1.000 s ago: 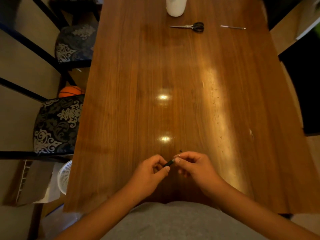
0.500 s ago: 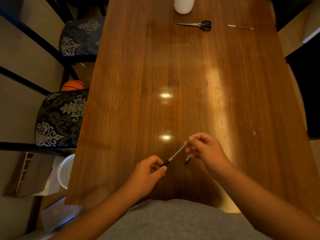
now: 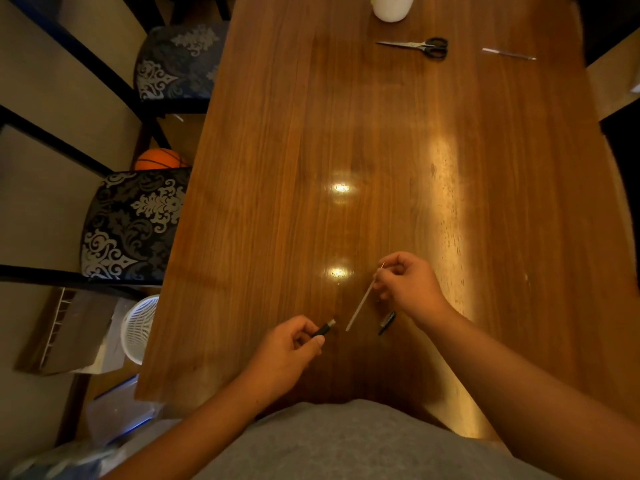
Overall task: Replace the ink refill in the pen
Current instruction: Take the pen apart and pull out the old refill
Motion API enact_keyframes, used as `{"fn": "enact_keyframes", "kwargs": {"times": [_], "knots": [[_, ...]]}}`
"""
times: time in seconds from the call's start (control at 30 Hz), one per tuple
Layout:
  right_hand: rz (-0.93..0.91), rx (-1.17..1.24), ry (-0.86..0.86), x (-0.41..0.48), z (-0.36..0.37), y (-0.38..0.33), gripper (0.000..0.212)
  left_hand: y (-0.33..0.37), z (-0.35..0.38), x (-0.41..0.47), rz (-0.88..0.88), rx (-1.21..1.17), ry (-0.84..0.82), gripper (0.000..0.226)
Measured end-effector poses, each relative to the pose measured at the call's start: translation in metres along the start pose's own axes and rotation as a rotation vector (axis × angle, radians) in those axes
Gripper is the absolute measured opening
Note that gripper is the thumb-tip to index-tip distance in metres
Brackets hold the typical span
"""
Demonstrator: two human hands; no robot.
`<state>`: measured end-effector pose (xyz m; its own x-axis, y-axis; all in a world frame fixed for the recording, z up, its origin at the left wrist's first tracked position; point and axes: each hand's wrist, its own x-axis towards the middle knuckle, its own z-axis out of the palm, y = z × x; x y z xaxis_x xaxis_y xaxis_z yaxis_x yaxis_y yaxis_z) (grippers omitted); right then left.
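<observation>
While the left hand (image 3: 284,351) closes its fingers (image 3: 313,341) round a short black pen barrel (image 3: 325,330), whose open metal-rimmed end points up-right, the right hand (image 3: 407,285) pinches a thin pale refill (image 3: 360,308) at its top end between fingertips (image 3: 381,282). Refill is a straight slim tube, long axis diagonal, lower tip aimed down-left toward the barrel mouth, just apart from it, not inside. Both held just over the surface (image 3: 381,150), near its front edge. Small dark tip piece (image 3: 386,323), tapered, lies on the wood just beside and below the right hand; whether it touches the hand, cannot tell. Surface is glossy brown wood with long grain and bright lamp glare spots. Far end: steel scissors (image 3: 415,46) with black loop handles, blades pointing left; a second thin clear refill (image 3: 509,54) lying crosswise well right of them; a white rounded container (image 3: 393,6), contents not visible. Left of the surface: chairs (image 3: 131,226) with dark damask-patterned cushions, an orange ball (image 3: 157,160) on the floor between them, a white perforated plastic basket (image 3: 138,327), contents unclear. Grey fabric (image 3: 363,445) at bottom.
</observation>
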<state>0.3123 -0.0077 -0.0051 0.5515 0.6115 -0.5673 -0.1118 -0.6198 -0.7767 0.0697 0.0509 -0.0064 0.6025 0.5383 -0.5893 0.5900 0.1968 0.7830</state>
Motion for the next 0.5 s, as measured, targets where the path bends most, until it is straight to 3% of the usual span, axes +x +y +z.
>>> {"fn": "enact_keyframes", "kwargs": {"times": [0.27,0.5], "knots": [[-0.165,-0.467,-0.074,0.006,0.017,0.023,0.025,0.0,-0.003,0.003,-0.017,0.002,0.005,0.01],[-0.244,-0.746,-0.053,0.006,0.035,0.022,0.014,-0.002,-0.004,-0.003,-0.03,-0.001,0.02,0.011]]}}
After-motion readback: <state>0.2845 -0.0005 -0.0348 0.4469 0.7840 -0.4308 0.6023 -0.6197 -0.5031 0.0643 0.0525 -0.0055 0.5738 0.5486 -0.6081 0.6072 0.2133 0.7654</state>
